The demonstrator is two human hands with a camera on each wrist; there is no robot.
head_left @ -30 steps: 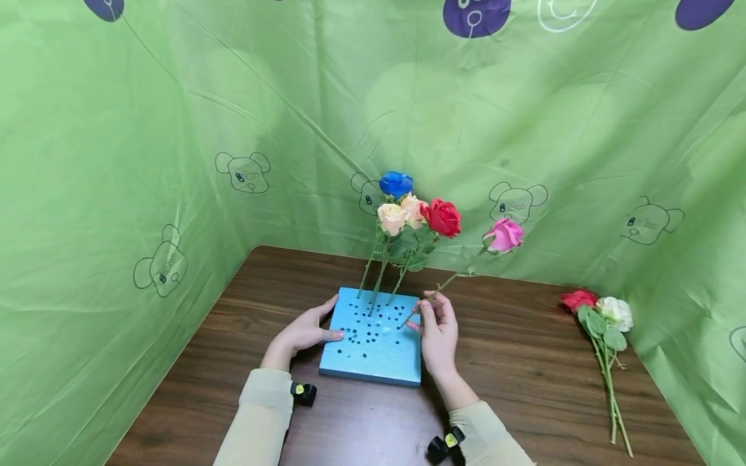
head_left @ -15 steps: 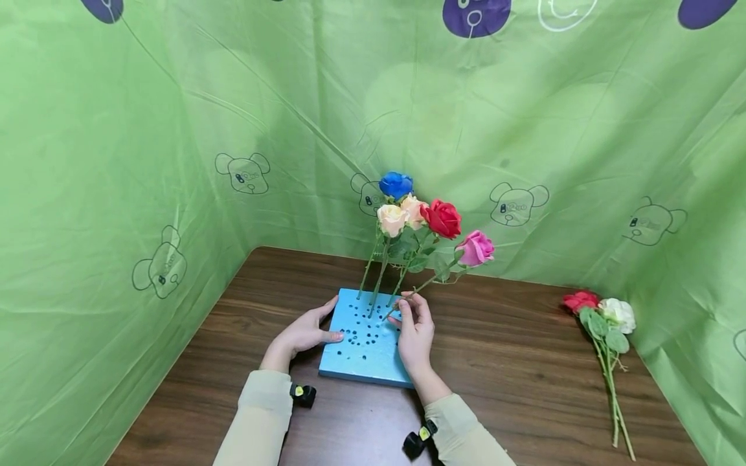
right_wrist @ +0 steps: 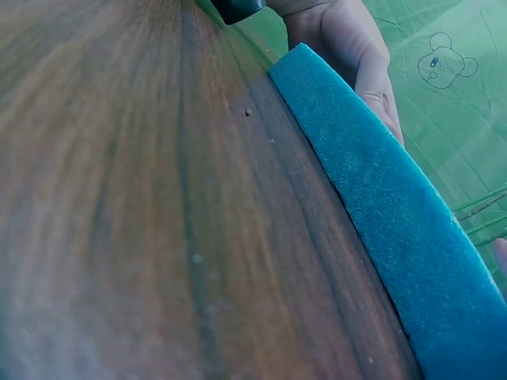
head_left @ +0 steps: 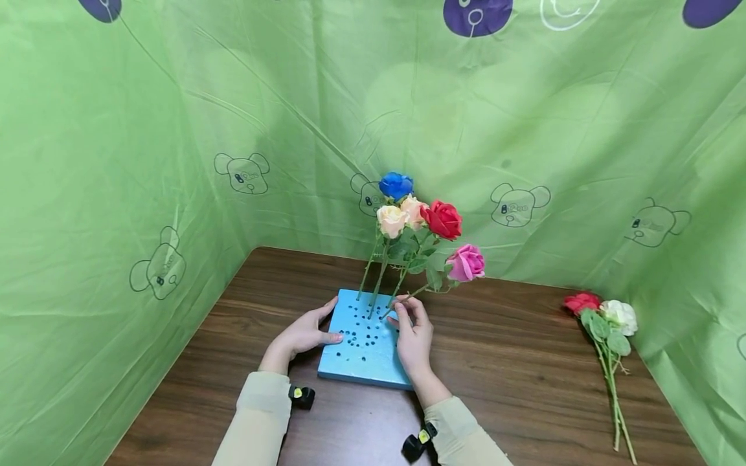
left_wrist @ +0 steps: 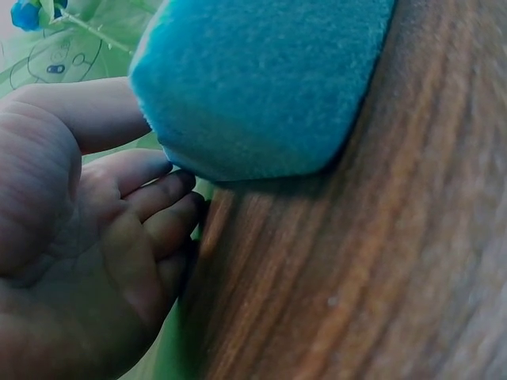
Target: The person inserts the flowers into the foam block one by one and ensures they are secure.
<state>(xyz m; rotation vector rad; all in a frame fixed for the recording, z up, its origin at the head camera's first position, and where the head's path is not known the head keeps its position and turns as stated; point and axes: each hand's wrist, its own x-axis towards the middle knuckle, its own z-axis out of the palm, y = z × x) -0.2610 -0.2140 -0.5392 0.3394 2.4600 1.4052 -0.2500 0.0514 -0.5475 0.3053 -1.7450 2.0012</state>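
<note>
In the head view a blue foam board [head_left: 364,372] with many small holes lies on the table. My left hand [head_left: 300,336] grips its left edge, thumb on top and fingers against the side; the left wrist view shows the fingers [left_wrist: 162,194] beside the foam. Between thumb and fingers, my right hand [head_left: 415,340] pinches the stem of a pink rose [head_left: 466,263]. That stem leans right, its lower end at the board's upper holes; whether it is inside one I cannot tell. Standing in the board are a blue rose [head_left: 396,186], two pale roses [head_left: 392,221] and a red rose [head_left: 443,220].
A second red rose [head_left: 581,302] and a white rose [head_left: 619,316] lie on the brown wooden table [head_left: 513,362] at the right. Green printed cloth [head_left: 315,97] hangs behind and at both sides. Each wrist wears a black camera [head_left: 302,397].
My right hand has moved left with the pink rose, bringing its stem end over the board's upper holes. The bloom has come left and lower. My left hand has stayed put.
</note>
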